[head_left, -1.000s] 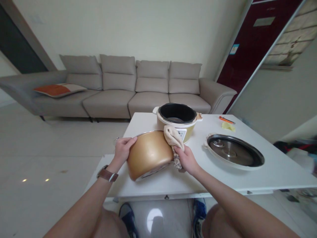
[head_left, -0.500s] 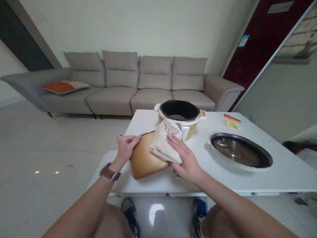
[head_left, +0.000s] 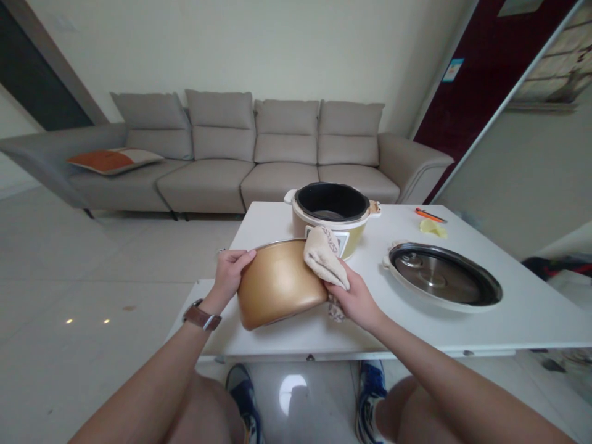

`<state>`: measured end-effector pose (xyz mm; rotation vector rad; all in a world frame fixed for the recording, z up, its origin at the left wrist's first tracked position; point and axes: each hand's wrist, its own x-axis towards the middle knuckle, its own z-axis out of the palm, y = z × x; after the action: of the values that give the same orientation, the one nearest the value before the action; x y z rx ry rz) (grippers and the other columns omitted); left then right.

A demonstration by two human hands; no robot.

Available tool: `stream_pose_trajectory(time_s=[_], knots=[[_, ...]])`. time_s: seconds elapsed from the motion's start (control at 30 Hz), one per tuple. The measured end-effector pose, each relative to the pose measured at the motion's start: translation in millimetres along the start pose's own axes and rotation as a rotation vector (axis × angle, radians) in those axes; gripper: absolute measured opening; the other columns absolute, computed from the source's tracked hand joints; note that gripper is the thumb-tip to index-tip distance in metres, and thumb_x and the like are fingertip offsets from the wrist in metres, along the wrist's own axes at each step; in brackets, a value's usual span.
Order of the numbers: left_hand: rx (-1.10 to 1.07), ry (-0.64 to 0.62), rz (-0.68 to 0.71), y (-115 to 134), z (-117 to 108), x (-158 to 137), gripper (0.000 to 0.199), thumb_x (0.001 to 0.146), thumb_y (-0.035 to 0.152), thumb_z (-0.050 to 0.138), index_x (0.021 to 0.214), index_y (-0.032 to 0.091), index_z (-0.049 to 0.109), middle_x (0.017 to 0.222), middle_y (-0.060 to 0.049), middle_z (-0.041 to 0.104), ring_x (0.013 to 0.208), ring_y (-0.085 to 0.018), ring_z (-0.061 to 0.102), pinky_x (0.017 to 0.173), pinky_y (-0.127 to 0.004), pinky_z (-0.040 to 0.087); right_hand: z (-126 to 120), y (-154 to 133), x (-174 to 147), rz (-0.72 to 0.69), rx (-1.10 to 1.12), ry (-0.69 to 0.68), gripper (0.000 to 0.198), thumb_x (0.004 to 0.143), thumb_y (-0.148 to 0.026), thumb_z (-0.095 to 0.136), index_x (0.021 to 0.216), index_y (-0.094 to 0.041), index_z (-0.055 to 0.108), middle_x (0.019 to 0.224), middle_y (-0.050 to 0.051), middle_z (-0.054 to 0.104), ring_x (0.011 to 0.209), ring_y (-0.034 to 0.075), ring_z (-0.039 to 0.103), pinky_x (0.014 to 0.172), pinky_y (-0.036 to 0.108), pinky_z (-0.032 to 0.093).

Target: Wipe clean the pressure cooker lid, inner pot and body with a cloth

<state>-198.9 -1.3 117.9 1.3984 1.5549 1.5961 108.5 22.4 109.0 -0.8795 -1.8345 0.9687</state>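
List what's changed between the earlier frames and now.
Half a second ago the right hand had the cloth spread over the front of the gold pot; both are now back at its right side, much as in the first frame. Nothing newly grasped or released: the left hand still holds the pot's rim. Cooker body and lid stay on the table.

Free passage exists between the round cream-and-gold cooker (head_left: pixel 342 226) and the white-rimmed metal lid (head_left: pixel 441 279) to the far edge of the white table (head_left: pixel 531 317). From the near edge, a tilted golden metal pot (head_left: pixel 280 282) obstructs.
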Motion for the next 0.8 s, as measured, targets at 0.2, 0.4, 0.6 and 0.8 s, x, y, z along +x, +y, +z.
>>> stream_pose_trajectory(time_s=[0.2, 0.4, 0.6, 0.8], knots=[[0.041, 0.012, 0.021, 4.0, 7.6, 0.2, 0.054, 0.078, 0.051, 0.067, 0.042, 0.020, 0.040, 0.049, 0.004, 0.027, 0.050, -0.010, 0.027, 0.050, -0.028, 0.018, 0.2, -5.7, 4.3, 0.136, 0.134, 0.125, 0.033, 0.090, -0.036, 0.060, 0.117, -0.027, 0.076, 0.126, 0.003, 0.075, 0.126, 0.029, 0.065, 0.119, 0.052, 0.042], [0.037, 0.010, 0.011, 8.9, 14.3, -2.5, 0.054, 0.076, 0.050, 0.066, 0.041, 0.020, 0.038, 0.048, 0.004, 0.027, 0.049, -0.010, 0.026, 0.049, -0.028, 0.017, -4.6, -15.4, -5.1, -0.032, -0.002, 0.104, 0.043, 0.094, -0.028, 0.052, 0.134, -0.029, 0.068, 0.136, 0.003, 0.071, 0.134, 0.027, 0.061, 0.120, 0.053, 0.041], [0.046, -0.001, 0.006, 10.0, 14.7, -2.2, 0.052, 0.075, 0.052, 0.066, 0.042, 0.020, 0.040, 0.047, 0.003, 0.028, 0.049, -0.010, 0.027, 0.048, -0.028, 0.017, -12.1, -23.3, -11.8, -0.530, -0.308, -0.142, 0.071, 0.086, -0.015, 0.056, 0.155, -0.029, 0.048, 0.161, 0.005, 0.046, 0.155, 0.030, 0.034, 0.125, 0.059, 0.033], [0.050, 0.013, 0.004, 11.5, 15.7, -3.9, 0.053, 0.077, 0.051, 0.066, 0.043, 0.019, 0.042, 0.047, 0.003, 0.029, 0.049, -0.010, 0.027, 0.048, -0.028, 0.018, -10.9, -25.0, -6.8, -0.469, -0.352, -0.146, 0.076, 0.085, -0.013, 0.058, 0.158, -0.027, 0.043, 0.163, 0.007, 0.043, 0.155, 0.029, 0.034, 0.126, 0.058, 0.032]])
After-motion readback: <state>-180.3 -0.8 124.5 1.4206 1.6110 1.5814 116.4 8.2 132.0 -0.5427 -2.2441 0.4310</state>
